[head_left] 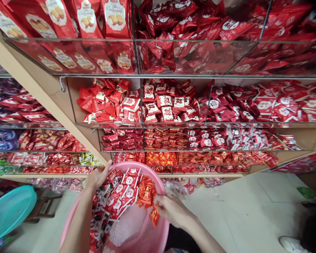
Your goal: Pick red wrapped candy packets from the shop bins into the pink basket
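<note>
A pink mesh basket (137, 228) sits low in front of me, holding several red-and-white snack packets (123, 193) and some orange-red ones (146, 193). My left hand (96, 177) reaches over the basket's far left rim, fingers curled on the packets there. My right hand (171, 209) is at the basket's right rim and pinches a small orange-red packet (155, 215) that hangs just inside the rim.
Clear shelf bins (173, 105) full of red wrapped snacks rise in tiers ahead. More sweets fill the shelves at left (28, 140). A teal basin (10, 211) stands at lower left. Pale floor tiles (252, 211) lie at right, with a white shoe (292, 244).
</note>
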`<state>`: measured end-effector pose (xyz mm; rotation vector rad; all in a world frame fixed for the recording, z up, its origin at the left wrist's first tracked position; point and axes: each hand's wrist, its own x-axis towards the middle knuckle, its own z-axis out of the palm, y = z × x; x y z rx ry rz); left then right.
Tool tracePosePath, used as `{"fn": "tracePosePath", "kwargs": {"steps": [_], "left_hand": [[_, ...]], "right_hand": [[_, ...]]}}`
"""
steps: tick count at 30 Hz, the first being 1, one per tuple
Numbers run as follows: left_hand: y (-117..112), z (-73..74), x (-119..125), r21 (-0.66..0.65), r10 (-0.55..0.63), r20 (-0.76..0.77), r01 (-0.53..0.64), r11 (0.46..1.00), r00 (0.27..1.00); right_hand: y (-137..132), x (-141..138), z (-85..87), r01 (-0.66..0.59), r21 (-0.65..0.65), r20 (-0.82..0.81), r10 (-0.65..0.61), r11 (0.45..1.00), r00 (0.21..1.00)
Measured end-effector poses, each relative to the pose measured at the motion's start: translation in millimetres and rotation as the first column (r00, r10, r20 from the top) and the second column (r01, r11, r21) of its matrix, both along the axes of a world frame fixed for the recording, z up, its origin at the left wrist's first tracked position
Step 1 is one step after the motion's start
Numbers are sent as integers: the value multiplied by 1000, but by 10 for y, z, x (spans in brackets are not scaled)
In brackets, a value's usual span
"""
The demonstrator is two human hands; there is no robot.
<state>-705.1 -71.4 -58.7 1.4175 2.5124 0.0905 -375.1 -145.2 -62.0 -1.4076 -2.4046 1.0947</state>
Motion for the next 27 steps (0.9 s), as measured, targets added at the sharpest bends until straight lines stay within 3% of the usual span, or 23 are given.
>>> {"fn": "tracePosePath", "kwargs": {"steps": [3, 13, 18, 21, 23, 24, 25, 27], "left_hand": [[17, 29, 26, -88, -9, 39, 13, 996, 999], [34, 14, 12, -109, -52, 48, 57, 992, 997], [11, 30, -3, -131, 3, 70, 7, 991, 998], [-8, 33, -18, -143, 32, 92, -19, 990, 995], [-16, 39, -22, -148, 45, 103, -29, 989, 994], [-19, 44, -21, -150, 49, 104, -32, 988, 993], [-21, 52, -19, -154, 50, 101, -34, 987, 994], [-24, 68, -13, -164, 42, 89, -27, 986, 995]], "right_hand": [[-53, -26, -48, -46, 12, 54, 46, 999, 998], [66, -97, -50, -190, 2, 91, 189, 982, 978], [197, -43, -28, -21, 25, -103, 23, 999, 994], [445, 60, -182, 147, -42, -345, -153, 988, 926], [664, 139, -405, 291, -221, -499, -364, 931, 786], [778, 176, -539, 373, -352, -529, -512, 858, 677], [891, 208, -677, 460, -489, -511, -670, 741, 538], [1105, 249, -928, 533, -589, -449, -794, 607, 410]]}}
